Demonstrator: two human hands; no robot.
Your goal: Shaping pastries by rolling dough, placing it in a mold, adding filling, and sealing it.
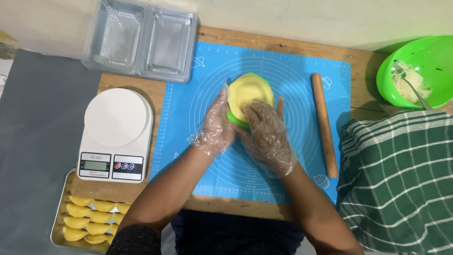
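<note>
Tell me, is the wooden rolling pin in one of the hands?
No, the rolling pin lies on the blue mat, while both gloved hands press yellow dough in a green mould.

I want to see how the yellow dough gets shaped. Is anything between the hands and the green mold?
Nothing visible, apart from thin clear gloves. The left hand and right hand both already touch the green mold with yellow dough on it. The rolling pin lies off to the side.

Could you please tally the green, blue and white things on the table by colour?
Green: 3, the mould under the dough, the bowl, the checked cloth
Blue: 1, the mat
White: 1, the scale
Total: 5
</note>
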